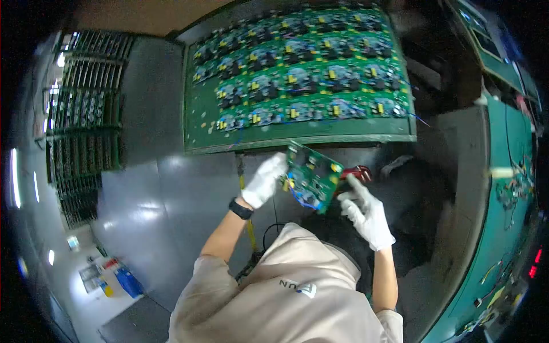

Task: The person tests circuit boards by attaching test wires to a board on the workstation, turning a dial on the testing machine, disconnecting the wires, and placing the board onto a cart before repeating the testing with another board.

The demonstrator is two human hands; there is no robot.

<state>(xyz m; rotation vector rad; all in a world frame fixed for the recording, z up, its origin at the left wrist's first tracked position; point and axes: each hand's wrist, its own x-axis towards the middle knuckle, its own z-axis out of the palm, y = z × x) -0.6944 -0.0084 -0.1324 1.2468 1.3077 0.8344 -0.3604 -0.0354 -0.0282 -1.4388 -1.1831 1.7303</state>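
A green circuit board (313, 177) with blue wires and yellow parts hangs tilted in front of my body. My left hand (267, 180), in a white glove with a black watch at the wrist, grips its left edge. To the right of the board is my right hand (365, 212), also gloved, its fingers spread and holding nothing visible. Behind it, a red object (358, 173) shows partly. Beyond the board, rows of similar circuit boards (300, 80) lie on a green table (200, 128).
Racks (86, 108) filled with boards stand at the left. A green bench (503, 148) with wires and parts runs along the right side. Blue bins (128, 282) sit at the lower left. A dark shape (414, 194), hard to make out, is right of my right hand.
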